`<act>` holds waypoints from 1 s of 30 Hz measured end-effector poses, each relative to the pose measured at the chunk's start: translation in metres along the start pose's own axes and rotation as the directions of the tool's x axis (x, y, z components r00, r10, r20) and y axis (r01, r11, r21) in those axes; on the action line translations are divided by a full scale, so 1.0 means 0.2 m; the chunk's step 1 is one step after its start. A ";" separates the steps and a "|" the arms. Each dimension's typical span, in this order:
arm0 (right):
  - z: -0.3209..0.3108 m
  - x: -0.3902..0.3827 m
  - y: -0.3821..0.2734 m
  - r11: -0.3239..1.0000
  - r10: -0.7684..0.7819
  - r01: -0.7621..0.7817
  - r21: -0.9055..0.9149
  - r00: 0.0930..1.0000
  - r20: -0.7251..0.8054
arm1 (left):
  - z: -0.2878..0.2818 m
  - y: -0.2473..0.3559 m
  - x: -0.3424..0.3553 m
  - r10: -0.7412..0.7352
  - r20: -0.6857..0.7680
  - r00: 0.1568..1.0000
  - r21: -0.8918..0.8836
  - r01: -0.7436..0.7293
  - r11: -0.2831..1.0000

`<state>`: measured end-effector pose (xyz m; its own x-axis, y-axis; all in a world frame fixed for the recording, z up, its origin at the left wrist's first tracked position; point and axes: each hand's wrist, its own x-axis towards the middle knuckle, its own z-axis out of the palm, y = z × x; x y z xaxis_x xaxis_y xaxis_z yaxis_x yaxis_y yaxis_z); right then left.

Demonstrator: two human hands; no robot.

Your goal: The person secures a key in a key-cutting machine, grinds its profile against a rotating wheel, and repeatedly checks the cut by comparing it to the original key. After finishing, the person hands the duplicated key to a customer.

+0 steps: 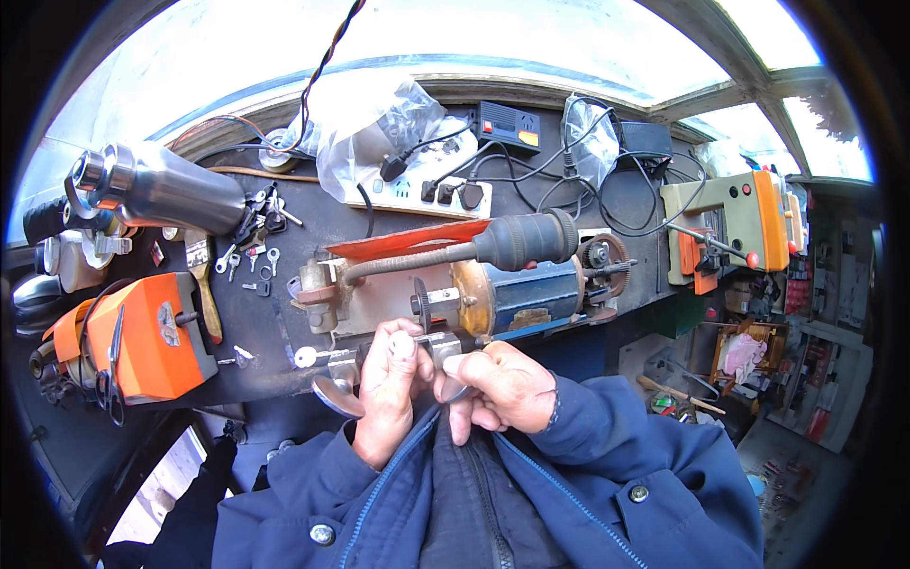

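A key-cutting machine point(526, 308) with a blue motor and a black lamp head point(521, 242) on a flexible arm sits at the bench's front. My left hand point(384, 394) is closed at the machine's front, thumb and finger pinched on something small I cannot make out. My right hand point(502, 384) is curled on the metal knob of the right clamp point(438, 346), just beside my left hand. The left clamp point(336, 384) holds a silver key point(306, 357), just left of my left hand. A toothed cutting wheel point(420, 299) stands above the clamps.
Loose keys point(256, 256), a paintbrush point(207, 294), a steel flask point(180, 190), an orange machine point(156, 337) and scissors point(114, 365) lie left. Behind are a power strip point(398, 194), cables and plastic bags point(360, 133). Another machine point(725, 228) is right; windows line the back.
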<state>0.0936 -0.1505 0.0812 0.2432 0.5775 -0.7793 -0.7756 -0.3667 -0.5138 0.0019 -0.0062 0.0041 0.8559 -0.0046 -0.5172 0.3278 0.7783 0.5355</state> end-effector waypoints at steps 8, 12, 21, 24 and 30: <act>-0.01 0.00 -0.03 0.998 0.056 -0.056 -0.021 0.998 0.007 | 0.00 0.01 0.01 -0.015 -0.001 1.000 0.024 0.015 1.000; 0.00 0.00 -0.05 0.999 0.052 -0.051 -0.017 0.999 0.013 | -0.01 0.00 0.01 -0.021 -0.007 1.000 0.009 0.021 1.000; 0.00 0.00 -0.07 0.996 0.094 -0.094 0.001 0.996 -0.006 | -0.02 0.01 0.01 -0.045 0.008 0.999 -0.048 0.045 0.998; -0.01 0.00 -0.06 0.997 0.076 -0.077 -0.017 0.997 -0.002 | -0.01 0.00 0.00 -0.064 0.005 0.998 -0.111 0.064 0.992; -0.01 -0.01 -0.08 0.992 0.120 -0.121 -0.023 0.992 -0.038 | -0.03 -0.02 -0.01 -0.093 0.021 0.995 -0.186 0.095 0.978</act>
<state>0.1056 -0.1466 0.0897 0.1703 0.5007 -0.8487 -0.7859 -0.4505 -0.4235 -0.0033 -0.0052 -0.0009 0.8300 -0.0896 -0.5506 0.3271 0.8776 0.3504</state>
